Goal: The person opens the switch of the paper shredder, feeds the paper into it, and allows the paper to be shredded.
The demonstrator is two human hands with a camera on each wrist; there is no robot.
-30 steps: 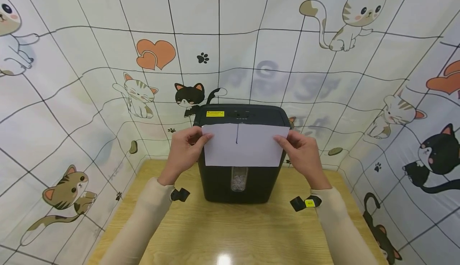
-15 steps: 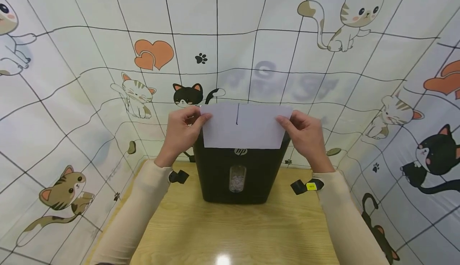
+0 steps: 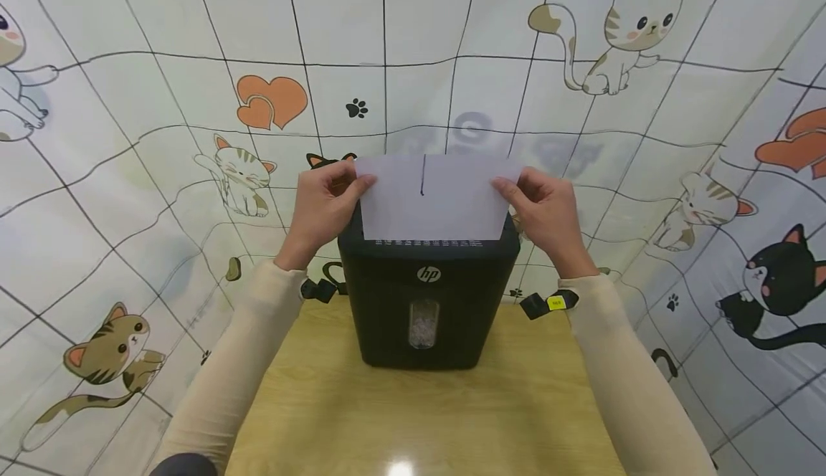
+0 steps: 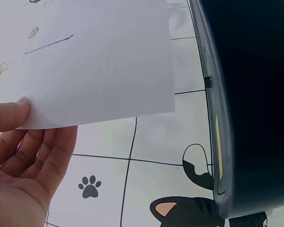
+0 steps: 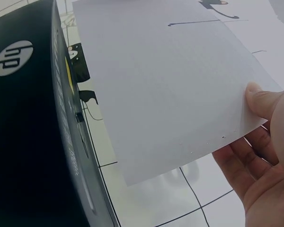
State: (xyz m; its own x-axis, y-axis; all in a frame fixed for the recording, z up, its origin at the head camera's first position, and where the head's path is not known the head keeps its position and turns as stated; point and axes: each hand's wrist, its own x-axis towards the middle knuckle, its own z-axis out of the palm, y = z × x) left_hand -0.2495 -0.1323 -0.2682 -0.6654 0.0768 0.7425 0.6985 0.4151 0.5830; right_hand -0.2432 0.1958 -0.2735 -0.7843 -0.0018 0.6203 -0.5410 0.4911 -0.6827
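A white sheet of paper (image 3: 445,211) with a short dark pen line hangs upright above a black HP paper shredder (image 3: 381,297). My left hand (image 3: 323,207) pinches the sheet's upper left corner between thumb and fingers. At the opposite upper corner, my right hand (image 3: 548,214) grips it the same way. Both wrist views show a gap between the sheet's lower edge and the shredder's top. In the head view the sheet covers most of that top, so the slot is hidden. White shreds show through the shredder's front window (image 3: 424,324).
The shredder stands on a light wooden table (image 3: 419,419) near its back. Behind and on both sides hangs a white cloth (image 3: 419,24) printed with a grid, cats and hearts. Dark wrist cameras (image 3: 318,289) stick out from both sleeves.
Both hands have raised the sheet and moved it away from me, from in front of the shredder to above its top. The HP logo has come into view.
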